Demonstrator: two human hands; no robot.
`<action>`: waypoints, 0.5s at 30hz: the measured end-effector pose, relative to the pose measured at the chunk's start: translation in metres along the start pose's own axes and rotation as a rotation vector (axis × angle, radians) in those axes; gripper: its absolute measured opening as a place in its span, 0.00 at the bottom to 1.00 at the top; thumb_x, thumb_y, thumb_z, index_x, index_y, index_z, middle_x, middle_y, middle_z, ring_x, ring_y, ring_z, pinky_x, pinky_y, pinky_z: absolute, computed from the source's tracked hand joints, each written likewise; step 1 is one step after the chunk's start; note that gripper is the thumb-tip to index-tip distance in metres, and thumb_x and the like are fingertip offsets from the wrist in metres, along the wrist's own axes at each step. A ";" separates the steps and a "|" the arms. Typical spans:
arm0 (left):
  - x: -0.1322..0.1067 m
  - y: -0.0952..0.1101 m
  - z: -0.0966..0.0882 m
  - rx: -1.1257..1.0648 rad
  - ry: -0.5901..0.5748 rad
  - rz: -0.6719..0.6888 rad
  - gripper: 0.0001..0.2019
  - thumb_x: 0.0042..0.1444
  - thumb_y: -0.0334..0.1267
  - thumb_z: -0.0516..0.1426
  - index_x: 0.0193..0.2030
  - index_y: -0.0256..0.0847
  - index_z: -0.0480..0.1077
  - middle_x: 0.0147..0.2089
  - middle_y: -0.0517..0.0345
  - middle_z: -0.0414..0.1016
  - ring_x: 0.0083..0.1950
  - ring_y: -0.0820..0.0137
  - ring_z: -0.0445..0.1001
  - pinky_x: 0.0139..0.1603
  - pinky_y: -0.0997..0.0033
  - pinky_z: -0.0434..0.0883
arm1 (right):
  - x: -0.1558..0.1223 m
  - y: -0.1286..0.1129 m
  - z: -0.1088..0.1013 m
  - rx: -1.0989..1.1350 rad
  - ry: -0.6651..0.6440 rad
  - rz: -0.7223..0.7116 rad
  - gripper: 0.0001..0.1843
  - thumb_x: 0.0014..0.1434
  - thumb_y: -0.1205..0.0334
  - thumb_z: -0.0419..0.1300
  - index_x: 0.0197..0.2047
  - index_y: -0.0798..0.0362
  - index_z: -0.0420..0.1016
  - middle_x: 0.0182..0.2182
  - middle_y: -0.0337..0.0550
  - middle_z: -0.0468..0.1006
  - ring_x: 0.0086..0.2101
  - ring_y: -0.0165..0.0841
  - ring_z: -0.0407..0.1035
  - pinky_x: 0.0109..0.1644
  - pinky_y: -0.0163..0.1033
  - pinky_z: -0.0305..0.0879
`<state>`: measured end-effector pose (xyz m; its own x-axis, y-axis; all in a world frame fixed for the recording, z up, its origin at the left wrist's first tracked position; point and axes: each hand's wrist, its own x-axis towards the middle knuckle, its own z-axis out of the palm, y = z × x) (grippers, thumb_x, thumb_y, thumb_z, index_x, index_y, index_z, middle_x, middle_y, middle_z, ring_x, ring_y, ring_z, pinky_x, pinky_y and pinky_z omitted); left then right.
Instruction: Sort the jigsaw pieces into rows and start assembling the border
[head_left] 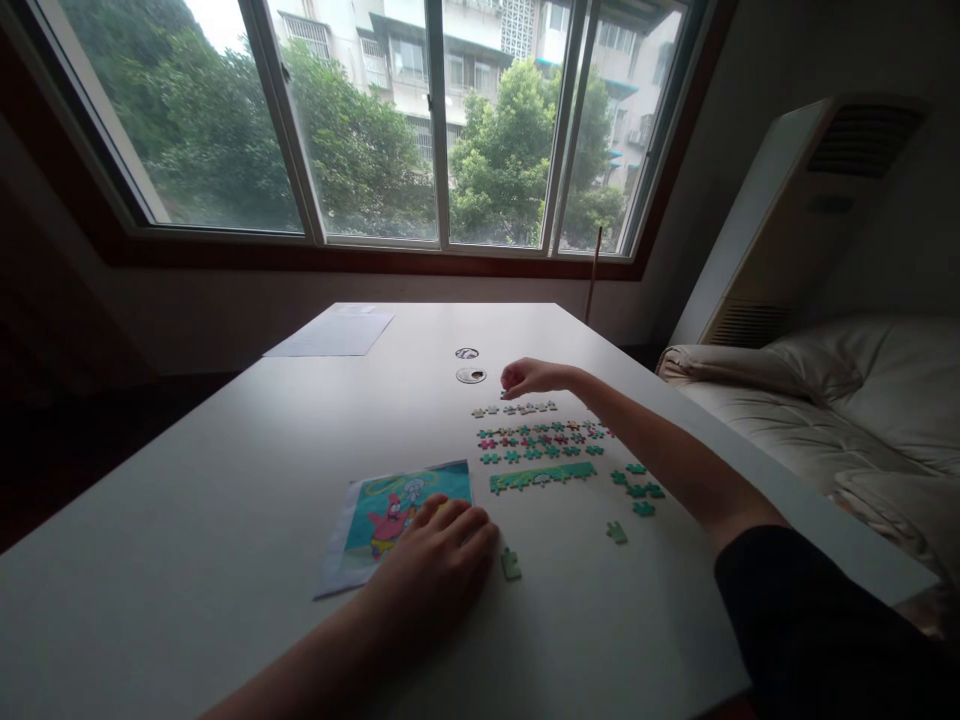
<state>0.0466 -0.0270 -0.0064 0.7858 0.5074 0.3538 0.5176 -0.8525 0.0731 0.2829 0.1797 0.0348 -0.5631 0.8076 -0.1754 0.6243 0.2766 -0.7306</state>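
My left hand (450, 540) lies palm down over the right part of a cartoon picture sheet (371, 515), its fingers loosely bent and covering some of the picture. Far out over the table, my right hand (529, 376) has its fingers pinched together, with a small puzzle piece (505, 395) at the fingertips. Nearer me are rows of loose puzzle pieces (525, 441), green, pink and pale. Below them is a joined green strip of puzzle (544, 478). A single green edge piece (511, 564) lies just right of my left hand.
Several green pieces (637, 490) lie under my right forearm, with another piece (616, 532) closer to me. Two round items (471, 376) sit beyond the rows. Papers (330, 334) lie at the far left of the white table (187, 560). A sofa (780, 400) stands at right.
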 end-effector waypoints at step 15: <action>0.006 0.003 0.003 0.000 -0.023 -0.006 0.10 0.59 0.30 0.45 0.36 0.39 0.67 0.36 0.53 0.69 0.39 0.65 0.66 0.45 0.60 0.61 | -0.194 0.061 -0.022 0.009 -0.151 0.215 0.21 0.44 0.49 0.62 0.36 0.57 0.74 0.31 0.43 0.75 0.32 0.31 0.67 0.37 0.35 0.62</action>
<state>0.0539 -0.0265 -0.0064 0.7904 0.5152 0.3316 0.5222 -0.8495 0.0750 0.4419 0.0513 0.0386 -0.4930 0.7600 -0.4234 0.7341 0.1021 -0.6714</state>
